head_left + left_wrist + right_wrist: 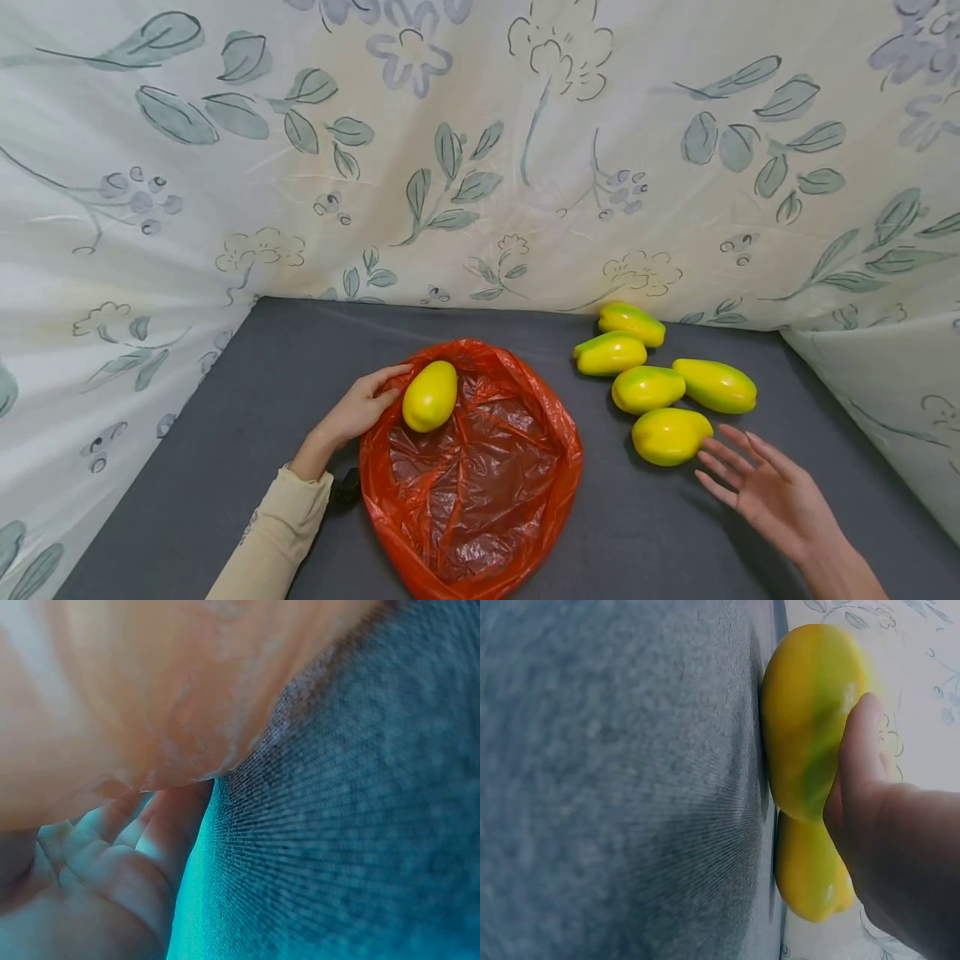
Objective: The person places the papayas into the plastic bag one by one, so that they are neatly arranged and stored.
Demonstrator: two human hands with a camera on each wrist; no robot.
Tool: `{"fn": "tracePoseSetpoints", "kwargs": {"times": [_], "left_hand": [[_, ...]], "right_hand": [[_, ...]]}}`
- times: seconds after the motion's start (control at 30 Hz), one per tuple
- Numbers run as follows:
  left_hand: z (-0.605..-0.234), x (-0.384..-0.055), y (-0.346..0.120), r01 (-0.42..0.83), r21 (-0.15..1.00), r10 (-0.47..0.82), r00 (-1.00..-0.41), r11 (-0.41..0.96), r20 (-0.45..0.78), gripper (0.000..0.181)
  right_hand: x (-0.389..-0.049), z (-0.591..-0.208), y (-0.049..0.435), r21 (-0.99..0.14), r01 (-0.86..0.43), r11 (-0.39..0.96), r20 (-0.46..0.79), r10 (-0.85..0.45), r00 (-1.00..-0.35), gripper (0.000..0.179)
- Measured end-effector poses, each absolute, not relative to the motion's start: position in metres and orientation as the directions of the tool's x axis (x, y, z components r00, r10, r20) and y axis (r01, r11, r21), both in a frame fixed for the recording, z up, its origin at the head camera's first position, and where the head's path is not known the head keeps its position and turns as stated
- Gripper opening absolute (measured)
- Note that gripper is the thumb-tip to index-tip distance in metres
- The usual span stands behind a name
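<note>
Head view: a red plastic bag [480, 533], crinkled and glossy, gapes wide at lower centre, a smooth yellow fruit [430, 396] inside its upper-left rim. The left hand [367, 406] touches that rim; whether its fingers grip, I cannot tell. Right of centre, five glossy yellow fruits [648, 390], green-streaked, cluster on dark cloth [607, 533]; a strip of cloth separates them from the bag. The right hand [776, 492], fingers spread and holding nothing, is at the nearest fruit. Floral fabric [480, 167] borders the cloth's far edge and both sides.

Left wrist view: translucent orange plastic fills the upper left, above the palm.

Right wrist view: two fruits stand right of centre, behind the raised thumb [862, 742].
</note>
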State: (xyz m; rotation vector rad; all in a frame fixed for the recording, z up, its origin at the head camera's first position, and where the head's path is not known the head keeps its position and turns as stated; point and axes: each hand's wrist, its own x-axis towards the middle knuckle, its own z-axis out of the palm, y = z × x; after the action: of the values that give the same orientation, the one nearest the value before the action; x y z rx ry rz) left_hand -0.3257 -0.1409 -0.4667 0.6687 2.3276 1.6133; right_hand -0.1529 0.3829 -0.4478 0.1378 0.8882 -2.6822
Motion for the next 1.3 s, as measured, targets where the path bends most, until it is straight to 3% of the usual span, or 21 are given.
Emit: {"fn": "tracePoseSetpoints", "kwargs": {"times": [0.23,0.47,0.57,0.67,0.8,1.0,1.2,1.3], "left_hand": [[-0.468,-0.326,-0.14,0.219,0.933,0.485,-0.873,0.287,0.056,0.043],[-0.467,-0.326,-0.141,0.227,0.931,0.49,-0.87,0.288,0.061,0.043],[-0.466,-0.326,-0.141,0.23,0.93,0.491,-0.869,0.288,0.063,0.043],[-0.467,-0.327,-0.141,0.226,0.932,0.489,-0.87,0.283,0.062,0.044],[-0.467,-0.327,-0.142,0.229,0.93,0.489,-0.87,0.287,0.064,0.043],[-0.467,-0.327,-0.141,0.234,0.929,0.491,-0.868,0.287,0.067,0.043],[-0.468,-0.327,-0.141,0.238,0.926,0.492,-0.868,0.295,0.066,0.043],[-0.468,-0.327,-0.141,0.243,0.924,0.494,-0.867,0.295,0.07,0.043]], "right_hand": [[-0.153,-0.45,0.386,-0.619,0.345,-0.705,-0.358,-0.138,-0.924,0.033],[-0.16,-0.449,0.376,-0.708,0.453,-0.542,-0.509,-0.053,-0.859,0.02],[-0.165,-0.448,0.37,-0.753,0.476,-0.454,-0.539,0.012,-0.842,0.032],[-0.17,-0.447,0.366,-0.782,0.491,-0.384,-0.55,0.052,-0.834,0.056],[-0.177,-0.447,0.36,-0.79,0.49,-0.368,-0.554,0.086,-0.828,0.082],[-0.183,-0.447,0.351,-0.809,0.468,-0.354,-0.538,0.13,-0.833,0.071],[-0.188,-0.442,0.341,-0.858,0.479,-0.184,-0.507,0.167,-0.845,0.1],[-0.191,-0.439,0.337,-0.869,0.485,-0.101,-0.495,0.19,-0.848,0.104]]}}
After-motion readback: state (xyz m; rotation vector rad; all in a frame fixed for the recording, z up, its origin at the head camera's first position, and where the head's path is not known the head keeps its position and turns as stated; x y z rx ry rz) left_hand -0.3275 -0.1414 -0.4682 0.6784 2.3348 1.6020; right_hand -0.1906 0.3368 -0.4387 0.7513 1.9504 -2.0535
